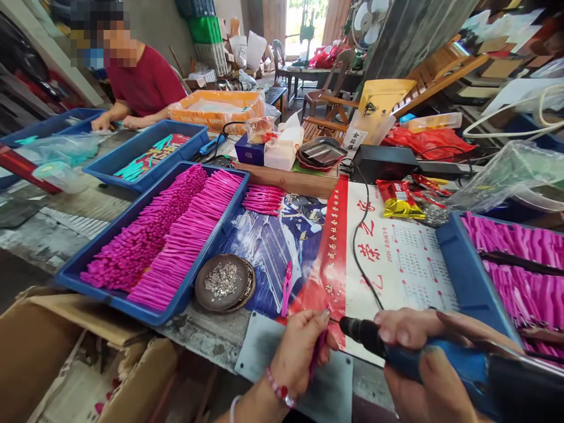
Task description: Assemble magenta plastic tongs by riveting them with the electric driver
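My left hand (298, 346) is closed around slim pink plastic thread snips (317, 358), mostly hidden by the fingers. My right hand (425, 352) grips a blue and black electric screwdriver (458, 359). Its thin bit points left, at the snips by my left fingertips; whether it touches a screw is too small to tell. A single pair of pink snips (286, 288) lies on the poster just beyond my left hand. To the left, a round brown dish (203, 301) holds small shiny metal parts. A grey metal plate (258, 346) lies under my left hand.
A blue tray (176, 311) of stacked pink snips stands left, another blue tray (458, 252) right. More pink snips (264, 200) lie behind the dish. A black cable (356, 247) crosses the calendar poster (405, 258). A co-worker (145, 76) sits far left behind a tray (145, 182) with turquoise pieces.
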`<state>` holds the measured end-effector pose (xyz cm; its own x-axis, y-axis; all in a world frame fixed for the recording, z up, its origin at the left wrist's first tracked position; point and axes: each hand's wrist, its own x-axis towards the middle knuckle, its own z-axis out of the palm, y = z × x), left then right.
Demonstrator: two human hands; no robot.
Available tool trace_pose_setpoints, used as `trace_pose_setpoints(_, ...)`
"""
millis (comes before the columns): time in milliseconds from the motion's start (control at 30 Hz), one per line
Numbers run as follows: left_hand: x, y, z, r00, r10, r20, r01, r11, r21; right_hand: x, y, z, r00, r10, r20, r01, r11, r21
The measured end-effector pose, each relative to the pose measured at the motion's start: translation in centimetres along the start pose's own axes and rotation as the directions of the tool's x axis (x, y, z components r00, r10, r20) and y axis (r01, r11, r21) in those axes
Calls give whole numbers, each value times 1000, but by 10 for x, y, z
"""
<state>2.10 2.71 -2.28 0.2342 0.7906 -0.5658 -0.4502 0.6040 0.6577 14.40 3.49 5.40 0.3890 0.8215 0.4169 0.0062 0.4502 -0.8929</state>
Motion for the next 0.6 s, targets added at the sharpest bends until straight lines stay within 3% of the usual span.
trace_pose_setpoints(100, -1, -3, 0, 1000, -13, 4, 14, 1000, -26, -1, -4, -6, 999, -13, 49, 13, 1000, -2)
trace_pose_setpoints(300, -8, -8, -1, 999, 33, 15, -32, 996, -83, 4, -5, -12, 998, -68, -7, 68, 998, -13)
trace_pose_setpoints(433, -11, -10, -3, 998, 59, 5, -58, 992, -116, 9, 12, -12, 993, -108, -46, 105, 992, -69)
trace_pose_setpoints(600, -14, -7, -6, 1000, 0, -8, -2, 979, -202, 8, 41, -8, 992, -104, -65, 101, 993, -55)
